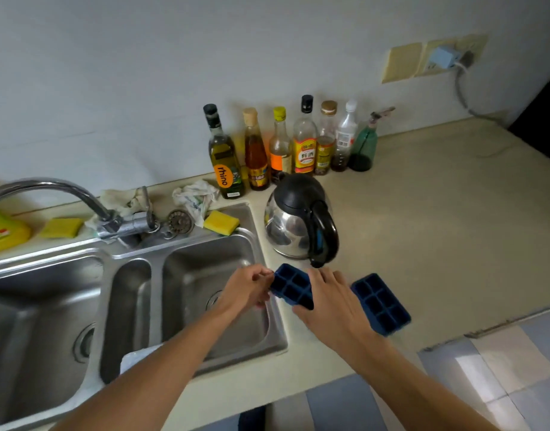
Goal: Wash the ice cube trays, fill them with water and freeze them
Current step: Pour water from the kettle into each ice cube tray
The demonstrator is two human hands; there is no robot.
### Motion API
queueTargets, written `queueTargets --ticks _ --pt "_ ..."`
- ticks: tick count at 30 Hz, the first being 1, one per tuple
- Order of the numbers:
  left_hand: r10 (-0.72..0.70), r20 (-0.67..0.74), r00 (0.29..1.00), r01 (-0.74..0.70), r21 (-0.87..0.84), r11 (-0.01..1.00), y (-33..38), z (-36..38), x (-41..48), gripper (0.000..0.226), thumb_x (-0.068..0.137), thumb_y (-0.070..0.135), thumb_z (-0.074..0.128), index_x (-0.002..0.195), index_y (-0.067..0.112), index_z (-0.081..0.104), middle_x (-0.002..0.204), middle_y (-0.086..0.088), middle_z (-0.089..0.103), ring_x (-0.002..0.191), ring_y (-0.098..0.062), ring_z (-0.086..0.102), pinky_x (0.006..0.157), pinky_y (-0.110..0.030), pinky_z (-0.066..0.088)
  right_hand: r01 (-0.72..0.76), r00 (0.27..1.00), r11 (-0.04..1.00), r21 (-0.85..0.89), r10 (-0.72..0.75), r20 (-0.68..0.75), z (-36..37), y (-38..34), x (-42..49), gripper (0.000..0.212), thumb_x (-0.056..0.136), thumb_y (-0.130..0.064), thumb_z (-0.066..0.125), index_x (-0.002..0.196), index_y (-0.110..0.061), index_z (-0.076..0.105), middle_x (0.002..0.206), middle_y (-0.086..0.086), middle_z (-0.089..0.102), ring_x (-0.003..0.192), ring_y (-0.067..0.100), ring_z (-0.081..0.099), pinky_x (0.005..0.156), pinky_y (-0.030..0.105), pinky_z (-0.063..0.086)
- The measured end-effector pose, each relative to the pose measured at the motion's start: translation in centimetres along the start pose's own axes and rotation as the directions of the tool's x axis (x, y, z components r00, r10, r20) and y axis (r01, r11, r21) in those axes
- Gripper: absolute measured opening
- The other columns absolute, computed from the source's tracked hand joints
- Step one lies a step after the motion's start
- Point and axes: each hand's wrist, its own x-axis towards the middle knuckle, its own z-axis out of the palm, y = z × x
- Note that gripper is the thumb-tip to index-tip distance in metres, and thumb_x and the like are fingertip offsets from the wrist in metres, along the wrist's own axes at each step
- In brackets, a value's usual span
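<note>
**Progress check: ice trays barely off the counter**

Head view only, so going off that. Looks like step one at most. Holding one blue ice cube tray point(290, 286) between both hands, right at the edge of the sink's right basin point(189, 275). Pinching its left end with the left hand point(247, 286), fingertips closed on the rim. Gripping the right end with the right hand point(329, 301), fingers draped over the far side and thumb tucked at the near corner. Can't tell whether lifted clear of the counter point(438, 228) or sliding on it. Second tray point(381, 303) just to the right of the right hand, flat on the counter, cells up, untouched.

No water visible from the faucet point(49, 188), way off to the left of the left hand, with the spout cut off by the frame edge. Can't see water or suds in either tray, so guessing nothing washed so far. Yellow sponge point(221, 223) beyond the left hand on the sink ledge, not picked up. Kettle point(298, 219) straight past both hands, close to the held tray.

Left to do, by my guess: scrub and rinse both, fill both, carry to a freezer. No freezer in frame anywhere.
</note>
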Motion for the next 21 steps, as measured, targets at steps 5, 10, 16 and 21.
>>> queueTargets --ticks 5,10,16,21 --pt "-0.148 -0.042 0.988 0.146 -0.058 0.988 -6.2 -8.3 1.1 0.01 0.101 0.008 0.057 0.103 0.006 0.067 0.085 -0.014 0.072 0.061 -0.02 0.069 0.057 -0.031 0.059 0.055 0.996 0.992 0.109 -0.063 0.064 6.2 -6.3 5.3 0.066 0.091 -0.037 0.071 0.143 -0.022 0.035 0.141 -0.001 0.045 0.126 0.02 0.045 0.1 0.035 0.049" --pt "-0.263 -0.153 0.953 0.255 -0.071 0.964 -12.0 -12.1 3.5 0.008 0.101 0.009 0.056 0.102 0.011 0.064 0.089 -0.013 0.075 0.068 -0.021 0.076 0.062 -0.033 0.063 -0.368 0.915 0.778 0.509 0.205 0.348 12.4 -9.0 10.1 0.045 0.087 -0.03 0.075 0.127 -0.021 0.056 0.118 -0.001 0.064 0.107 0.017 0.065 0.095 0.04 0.058" --pt "-0.387 -0.025 0.922 0.387 0.021 0.922 -16.2 -12.5 7.3 0.008 0.1 0.013 0.057 0.105 0.017 0.062 0.095 -0.011 0.073 0.07 -0.02 0.076 0.059 -0.03 0.062 -0.532 0.846 0.58 0.618 0.331 0.418 18.1 -8.7 13.0 0.015 0.095 -0.016 0.066 0.087 -0.028 0.061 0.1 0.008 0.07 0.09 0.019 0.069 0.084 0.04 0.062" --pt "-0.436 0.108 0.893 0.426 0.108 0.898 -19.0 -11.6 9.1 0.016 0.097 0.012 0.057 0.11 0.013 0.065 0.104 -0.013 0.072 0.095 -0.028 0.071 0.078 -0.042 0.063 -0.599 0.795 0.582 0.55 0.349 0.497 21.7 -7.6 14.3 0.024 0.096 -0.005 0.055 0.085 -0.024 0.063 0.097 0.005 0.068 0.09 0.016 0.064 0.083 0.039 0.055"
